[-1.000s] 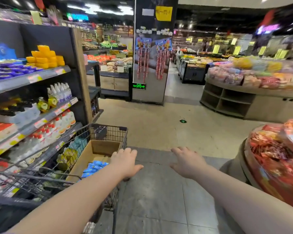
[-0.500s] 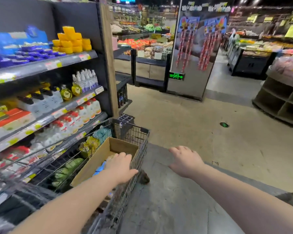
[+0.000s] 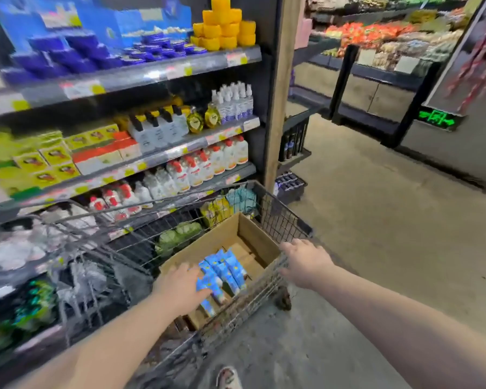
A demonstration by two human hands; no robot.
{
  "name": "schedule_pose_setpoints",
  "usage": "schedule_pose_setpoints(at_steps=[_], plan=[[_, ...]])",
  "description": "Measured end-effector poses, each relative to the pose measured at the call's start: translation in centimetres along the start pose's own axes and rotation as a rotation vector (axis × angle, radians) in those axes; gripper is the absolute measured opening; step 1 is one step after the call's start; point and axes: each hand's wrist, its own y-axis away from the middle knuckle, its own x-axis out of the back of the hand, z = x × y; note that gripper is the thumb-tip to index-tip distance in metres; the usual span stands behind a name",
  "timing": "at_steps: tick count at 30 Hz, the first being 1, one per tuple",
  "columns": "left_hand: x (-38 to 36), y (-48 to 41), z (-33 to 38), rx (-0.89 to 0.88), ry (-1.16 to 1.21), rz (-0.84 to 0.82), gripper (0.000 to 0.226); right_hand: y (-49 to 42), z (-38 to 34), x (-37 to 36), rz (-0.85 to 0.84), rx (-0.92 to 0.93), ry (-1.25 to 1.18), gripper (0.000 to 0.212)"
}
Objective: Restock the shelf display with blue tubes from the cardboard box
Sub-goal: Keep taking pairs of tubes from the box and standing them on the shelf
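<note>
Both spread open: left hand (image 3: pixel 180 287) over blue tubes (image 3: pixel 225 269) inside cardboard box (image 3: pixel 253 234), right hand (image 3: pixel 303 261) beside box's right edge, floor (image 3: pixel 376 220) beyond

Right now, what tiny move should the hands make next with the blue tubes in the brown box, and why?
Probably the left hand should curl its fingers round a few blue tubes. It lies open over them inside the brown cardboard box in the wire cart, gripping nothing yet; the right hand is open at the cart's rim.
</note>
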Motion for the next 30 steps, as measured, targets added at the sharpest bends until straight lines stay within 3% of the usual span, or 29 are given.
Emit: schedule_pose_setpoints(at_steps=[6,14,20,30], plan=[[-0.9,-6.3,-2.4,0.106,0.091,-0.042,0.061,-8.6,-1.5,0.2,-0.075,0.103,0.052,0.05],[-2.2,-15.2,-3.7,0.129,0.157,-0.166,0.066,-19.9,-1.4,0.0,-0.215,0.104,0.106,0.05],[-5.0,-19.2,-3.5,0.173,0.154,-0.25,0.061,-26.7,-2.6,-4.1,-0.348,0.205,0.195,0.043],[-13.2,-26.3,-0.9,0.348,0.474,-0.427,0.051,-36.5,-3.4,-13.9,-0.596,0.286,0.235,0.049]])
